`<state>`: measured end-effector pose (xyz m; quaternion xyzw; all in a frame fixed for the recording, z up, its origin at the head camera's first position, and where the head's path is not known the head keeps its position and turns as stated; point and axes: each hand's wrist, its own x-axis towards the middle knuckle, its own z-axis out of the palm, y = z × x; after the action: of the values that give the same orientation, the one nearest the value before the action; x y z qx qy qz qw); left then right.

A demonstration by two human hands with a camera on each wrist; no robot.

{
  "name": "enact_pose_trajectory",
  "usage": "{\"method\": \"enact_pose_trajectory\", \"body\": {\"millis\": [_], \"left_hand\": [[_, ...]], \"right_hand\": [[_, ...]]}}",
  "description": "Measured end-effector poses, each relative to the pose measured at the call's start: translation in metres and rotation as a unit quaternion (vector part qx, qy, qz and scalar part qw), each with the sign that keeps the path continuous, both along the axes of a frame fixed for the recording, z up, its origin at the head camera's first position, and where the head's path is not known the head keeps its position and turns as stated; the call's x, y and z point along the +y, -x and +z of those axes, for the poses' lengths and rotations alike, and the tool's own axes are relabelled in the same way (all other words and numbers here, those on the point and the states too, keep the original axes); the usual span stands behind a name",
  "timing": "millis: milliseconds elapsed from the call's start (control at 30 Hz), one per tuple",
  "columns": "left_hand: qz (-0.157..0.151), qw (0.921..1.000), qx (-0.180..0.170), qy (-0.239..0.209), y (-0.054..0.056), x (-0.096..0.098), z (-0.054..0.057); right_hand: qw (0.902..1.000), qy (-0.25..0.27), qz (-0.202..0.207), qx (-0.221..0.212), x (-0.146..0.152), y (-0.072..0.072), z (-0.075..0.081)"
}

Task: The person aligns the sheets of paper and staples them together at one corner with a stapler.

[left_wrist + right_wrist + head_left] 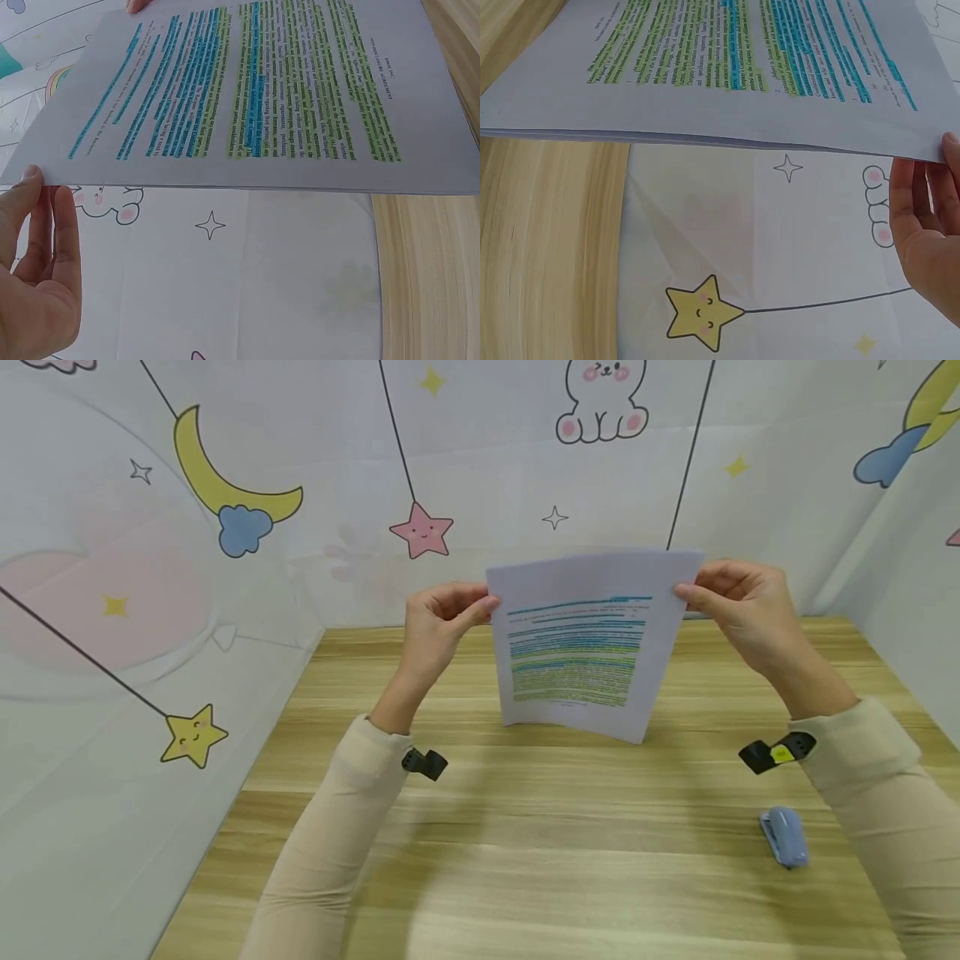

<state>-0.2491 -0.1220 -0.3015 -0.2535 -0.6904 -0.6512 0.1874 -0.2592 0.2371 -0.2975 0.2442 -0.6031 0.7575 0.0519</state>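
A thin stack of printed paper sheets (577,643) stands upright over the table, its page upside down with the heading at the bottom. Blue and green highlighter covers most of the text. My left hand (442,618) pinches the stack's upper left edge between thumb and fingers. At the upper right edge, my right hand (750,606) pinches it the same way. Layered sheet edges of the paper stack (705,141) show in the right wrist view. The left wrist view shows the left thumb (26,187) on the printed side, fingers behind.
A small light-blue stapler (784,837) lies on the wood-grain table (525,860) at the right, beside my right forearm. White cloth (337,485) printed with stars, moons and a bear hangs behind the table and along both sides.
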Motion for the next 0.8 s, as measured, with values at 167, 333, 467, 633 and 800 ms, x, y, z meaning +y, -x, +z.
{"method": "enact_pose_trajectory", "body": {"millis": [167, 333, 467, 633, 800], "left_hand": [[0.009, 0.9999, 0.002, -0.009, -0.0007, 0.0021, -0.0002], [0.030, 0.9994, 0.014, -0.006, -0.0006, 0.0040, -0.0014], [0.036, 0.9991, 0.021, -0.004, -0.0008, 0.0039, -0.0025], [0.026, 0.9993, 0.026, -0.001, -0.0005, 0.0031, -0.0030], [0.023, 0.9993, 0.030, 0.000, 0.0008, 0.0022, -0.0020]], "right_hand": [[0.9999, -0.008, -0.008, 0.001, -0.0004, 0.0005, 0.0008], [0.9999, -0.012, -0.013, -0.002, -0.0018, 0.0005, 0.0019], [1.0000, -0.005, -0.007, 0.003, -0.0032, 0.0008, 0.0013], [1.0000, -0.007, -0.003, 0.005, -0.0030, 0.0015, -0.0008], [0.9999, -0.012, -0.012, 0.003, -0.0038, 0.0019, -0.0004]]}}
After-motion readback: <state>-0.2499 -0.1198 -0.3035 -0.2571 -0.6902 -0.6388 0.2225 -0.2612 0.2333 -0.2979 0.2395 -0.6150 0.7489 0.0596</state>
